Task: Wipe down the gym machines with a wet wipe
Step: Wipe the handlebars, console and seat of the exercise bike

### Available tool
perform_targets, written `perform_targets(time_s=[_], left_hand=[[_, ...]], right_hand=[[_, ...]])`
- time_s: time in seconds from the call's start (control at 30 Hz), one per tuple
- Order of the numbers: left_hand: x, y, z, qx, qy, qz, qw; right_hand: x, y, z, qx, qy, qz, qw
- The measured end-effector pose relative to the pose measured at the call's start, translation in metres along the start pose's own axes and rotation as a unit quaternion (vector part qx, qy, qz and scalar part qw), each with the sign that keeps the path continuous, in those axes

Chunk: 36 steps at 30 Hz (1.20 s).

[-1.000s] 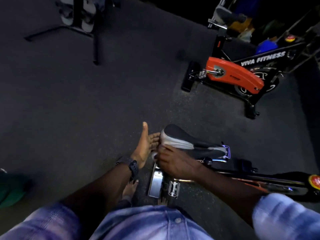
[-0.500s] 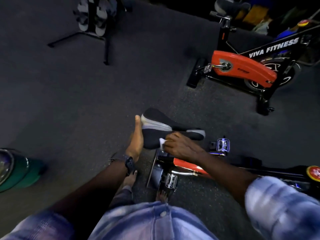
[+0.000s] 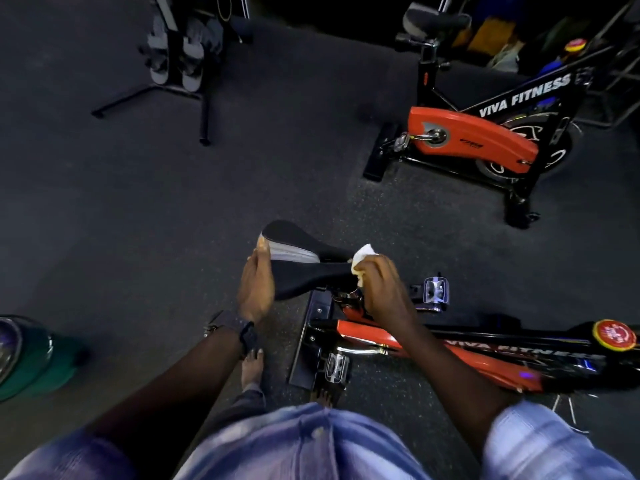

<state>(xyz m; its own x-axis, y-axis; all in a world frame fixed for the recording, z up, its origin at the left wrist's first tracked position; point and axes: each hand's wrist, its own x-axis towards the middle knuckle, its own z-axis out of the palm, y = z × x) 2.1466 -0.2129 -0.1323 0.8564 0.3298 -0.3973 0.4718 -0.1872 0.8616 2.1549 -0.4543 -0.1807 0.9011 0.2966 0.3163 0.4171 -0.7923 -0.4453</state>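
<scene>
Nearest, the right hand pinched a crumpled white wet wipe against the narrow end of the black saddle, while the left hand lay flat against its wide end, fingers straight and together. Two red-and-black exercise bikes showed, both lettered "VIVA FITNESS": the near bike under the hands and the far bike well apart.

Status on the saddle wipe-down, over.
Left hand flat against saddle rear, steadying. Right hand grips wet wipe at saddle nose. Nothing in the way.
</scene>
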Motion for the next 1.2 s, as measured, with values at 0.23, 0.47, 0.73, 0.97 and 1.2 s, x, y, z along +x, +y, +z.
perform_targets(time_s=[0.23, 0.47, 0.73, 0.97, 1.2], left_hand=[[0.008, 0.012, -0.015, -0.046, -0.022, -0.029, 0.998], [0.056, 0.025, -0.028, -0.080, -0.093, -0.046, 0.991], [0.116, 0.029, -0.046, -0.037, -0.118, -0.014, 0.992], [0.144, 0.041, -0.063, 0.008, -0.274, 0.017, 0.962], [0.147, 0.059, -0.039, 0.192, -0.353, 0.161, 0.902]], right_hand=[[0.018, -0.003, 0.007, 0.089, -0.009, 0.260, 0.962], [0.121, -0.038, 0.012, -0.051, -0.362, 0.233, 0.901], [0.172, -0.126, 0.093, -0.085, -0.259, 0.122, 0.954], [0.121, -0.122, 0.071, -0.147, -0.139, 0.133, 0.970], [0.045, -0.082, 0.040, -0.203, 0.056, 0.449, 0.868]])
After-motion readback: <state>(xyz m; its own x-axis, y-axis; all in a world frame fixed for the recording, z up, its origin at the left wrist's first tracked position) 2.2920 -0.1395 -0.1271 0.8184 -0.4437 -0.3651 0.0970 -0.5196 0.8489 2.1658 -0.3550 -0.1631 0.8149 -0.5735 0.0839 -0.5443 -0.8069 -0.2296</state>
